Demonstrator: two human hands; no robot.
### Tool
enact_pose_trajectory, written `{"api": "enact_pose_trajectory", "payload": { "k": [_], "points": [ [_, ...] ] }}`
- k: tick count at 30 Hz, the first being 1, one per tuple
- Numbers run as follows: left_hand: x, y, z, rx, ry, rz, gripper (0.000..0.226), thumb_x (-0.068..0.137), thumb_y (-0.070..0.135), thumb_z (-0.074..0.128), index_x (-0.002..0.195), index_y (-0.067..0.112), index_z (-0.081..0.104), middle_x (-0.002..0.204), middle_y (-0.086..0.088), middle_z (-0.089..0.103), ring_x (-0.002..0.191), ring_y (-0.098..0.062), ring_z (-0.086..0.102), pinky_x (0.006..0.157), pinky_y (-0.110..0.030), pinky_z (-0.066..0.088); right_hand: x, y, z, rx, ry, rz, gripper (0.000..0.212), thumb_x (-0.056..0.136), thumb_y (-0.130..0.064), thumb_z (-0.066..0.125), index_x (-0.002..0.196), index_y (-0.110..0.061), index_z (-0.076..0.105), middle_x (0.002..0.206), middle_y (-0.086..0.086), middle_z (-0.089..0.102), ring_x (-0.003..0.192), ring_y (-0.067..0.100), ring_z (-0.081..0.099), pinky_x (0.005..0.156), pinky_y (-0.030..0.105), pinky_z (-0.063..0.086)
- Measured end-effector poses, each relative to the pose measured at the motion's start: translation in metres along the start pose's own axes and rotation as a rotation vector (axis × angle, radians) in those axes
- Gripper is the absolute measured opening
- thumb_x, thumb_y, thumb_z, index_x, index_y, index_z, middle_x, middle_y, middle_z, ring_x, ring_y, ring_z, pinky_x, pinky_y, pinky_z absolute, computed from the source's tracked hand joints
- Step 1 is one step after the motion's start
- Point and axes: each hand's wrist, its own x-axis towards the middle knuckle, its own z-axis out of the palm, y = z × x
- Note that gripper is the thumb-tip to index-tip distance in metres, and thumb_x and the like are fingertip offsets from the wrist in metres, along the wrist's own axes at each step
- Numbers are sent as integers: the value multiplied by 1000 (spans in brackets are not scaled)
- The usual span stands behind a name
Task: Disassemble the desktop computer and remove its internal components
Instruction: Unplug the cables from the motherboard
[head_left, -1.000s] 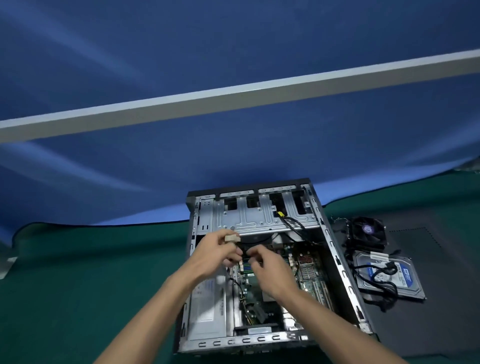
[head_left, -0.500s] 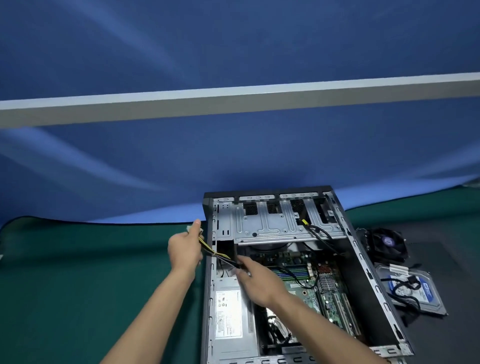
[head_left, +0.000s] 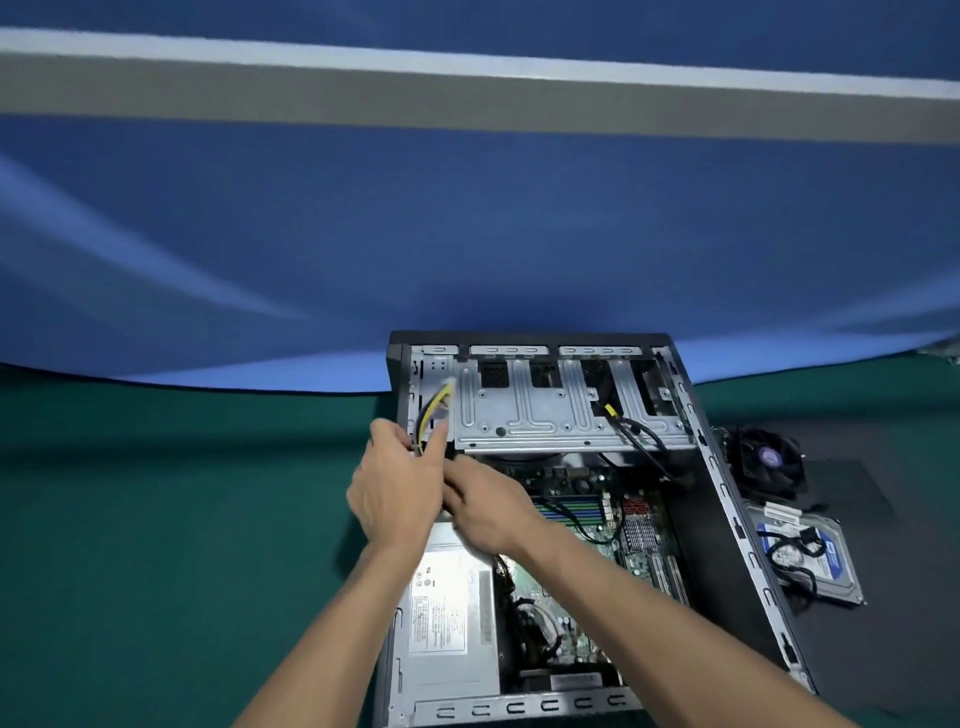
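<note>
gripping one cable bundle (head_left: 432, 415), two hands

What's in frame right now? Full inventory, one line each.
computer case: 1, black and silver, open, centre on green mat
drive cage: 1, silver, far end of case
power supply: 1, silver, near-left in case
motherboard: 1, green, case floor
yellow-black cable: 1 bundle, far-left corner of case
cooler fan: 1, black, right of case
hard drive: 1, silver with blue label, right of case
left hand: grips the cable
right hand: beside left hand, grip unclear
</note>
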Motion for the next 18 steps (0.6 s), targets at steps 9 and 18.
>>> {"api": "enact_pose_trajectory", "payload": {
  "k": [9, 18],
  "points": [
    [8, -2, 2, -177, 83, -179, 24, 95, 34, 47, 92, 10, 41, 81, -12, 60, 75, -33, 57, 61, -36, 37, -7, 7, 3, 88, 69, 20, 24, 97, -38, 43, 115, -28, 56, 107, -8, 55, 97, 14, 53, 74, 30, 37],
    [19, -3, -3, -127, 16, -382, 36, 96, 40, 47, 75, 11, 50, 85, -13, 65, 74, -30, 57, 63, -34, 41, -7, -5, 7, 324, 222, 240, 25, 93, -39, 55, 75, -25, 64, 74, -5, 67, 71, 14, 59, 67, 31, 45]
  ]
}}
